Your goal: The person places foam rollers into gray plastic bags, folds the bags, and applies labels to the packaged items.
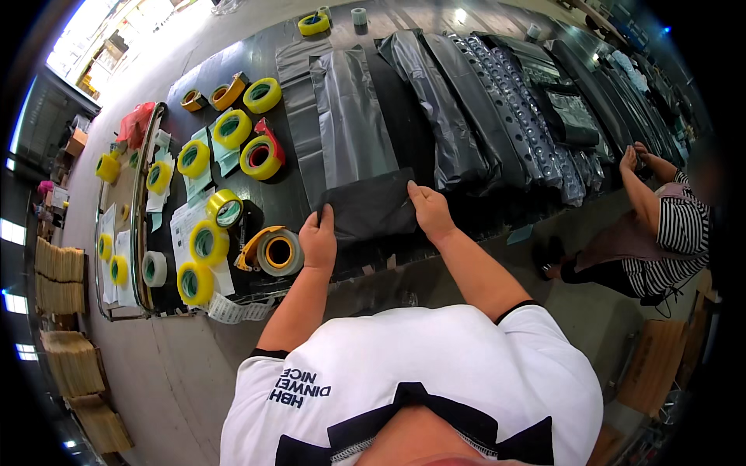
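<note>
Currently, black sheet [369, 208] between left grip [317, 239] and right grip [430, 212], each pinching side edge.

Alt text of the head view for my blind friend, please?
Left hand and right hand hold a black sheet by its sides over a black table. Yellow tape rolls lie left, long dark bundles right; a co-worker in stripes is far right.

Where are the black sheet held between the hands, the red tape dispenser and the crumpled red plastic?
Black sheet [369, 208]: head view, middle of its upper face.
Red tape dispenser [273, 140]: head view, on its red frame.
Crumpled red plastic [137, 124]: head view, middle of its visible side.
</note>
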Demonstrator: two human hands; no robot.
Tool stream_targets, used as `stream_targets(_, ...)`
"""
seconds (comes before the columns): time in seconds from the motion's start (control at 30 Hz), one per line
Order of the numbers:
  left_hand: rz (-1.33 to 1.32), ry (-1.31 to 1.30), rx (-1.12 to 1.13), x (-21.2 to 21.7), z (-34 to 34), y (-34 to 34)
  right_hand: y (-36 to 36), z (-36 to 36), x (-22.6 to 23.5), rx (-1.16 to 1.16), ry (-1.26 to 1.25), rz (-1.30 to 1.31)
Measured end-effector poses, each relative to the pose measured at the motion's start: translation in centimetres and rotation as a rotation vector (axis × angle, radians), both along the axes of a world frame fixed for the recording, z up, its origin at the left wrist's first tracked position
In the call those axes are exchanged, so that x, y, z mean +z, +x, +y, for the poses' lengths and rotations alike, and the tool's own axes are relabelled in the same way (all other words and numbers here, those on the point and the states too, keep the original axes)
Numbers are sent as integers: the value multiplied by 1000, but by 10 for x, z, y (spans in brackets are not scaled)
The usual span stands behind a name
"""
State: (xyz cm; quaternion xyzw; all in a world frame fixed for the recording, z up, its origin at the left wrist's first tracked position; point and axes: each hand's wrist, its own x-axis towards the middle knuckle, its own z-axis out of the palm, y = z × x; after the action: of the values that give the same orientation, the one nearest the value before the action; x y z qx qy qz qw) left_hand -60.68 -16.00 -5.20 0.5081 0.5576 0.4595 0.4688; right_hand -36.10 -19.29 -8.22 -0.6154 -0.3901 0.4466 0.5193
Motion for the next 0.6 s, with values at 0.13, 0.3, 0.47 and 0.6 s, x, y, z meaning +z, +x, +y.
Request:
stream_targets(0.13,621,-178,-144,-48,35,-12,-4,19,-21,105,-56,-785)
stream_targets(0.3,1144,-168,-298,2,33,-4,-18,28,17,137,-450,-1141)
stream_targets(0.47,255,301,-187,-7,52,-11,-39,22,38,36,7,-985)
stream_targets(0.6,-257,-474,-476,-35,36,35,-81,23,34,101,-302,-694)
